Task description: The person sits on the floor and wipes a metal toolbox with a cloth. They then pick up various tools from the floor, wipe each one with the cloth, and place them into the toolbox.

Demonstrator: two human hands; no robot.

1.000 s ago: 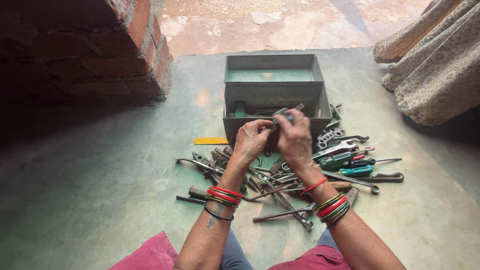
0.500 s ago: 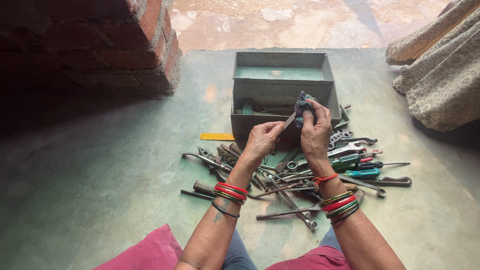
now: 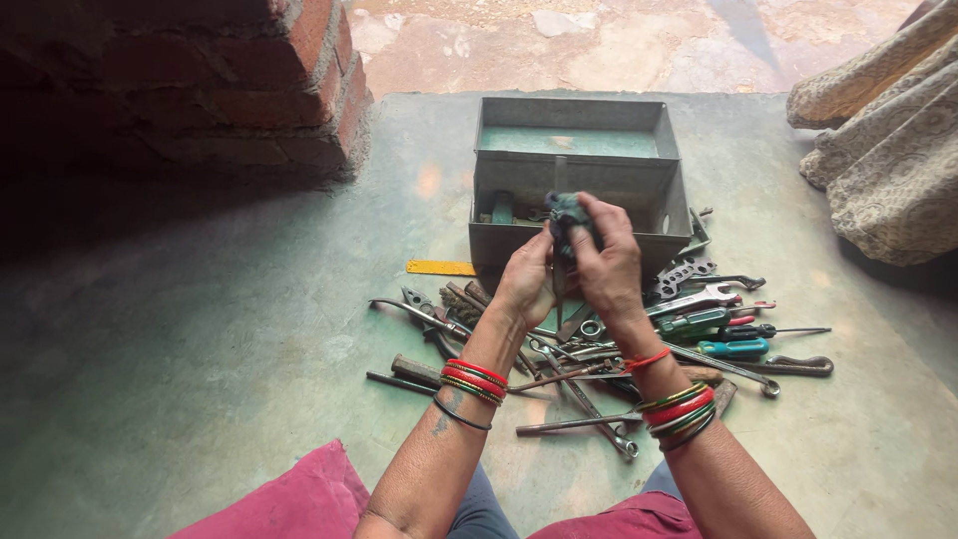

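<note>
My left hand (image 3: 527,277) and my right hand (image 3: 606,262) are close together in front of an open grey metal toolbox (image 3: 574,165). Between them they hold a dark, greenish-handled tool (image 3: 567,214) with a thin metal part pointing down. My right hand wraps its top; my left hand grips from the left side. What kind of tool it is cannot be told. Below the hands lies a heap of hand tools (image 3: 599,349) on the green floor: pliers, spanners, rods. Both wrists wear red and green bangles.
Screwdrivers with green and blue handles (image 3: 733,344) lie to the right of the heap. A yellow ruler (image 3: 439,268) lies left of the toolbox. A brick wall (image 3: 200,90) stands at the back left. Patterned cloth (image 3: 888,150) hangs at the right. Pink fabric (image 3: 289,494) covers my knees.
My right hand lifted the dark tool up and over the toolbox edge, then both hands came together around it in front of the box. The view shifted slightly.
</note>
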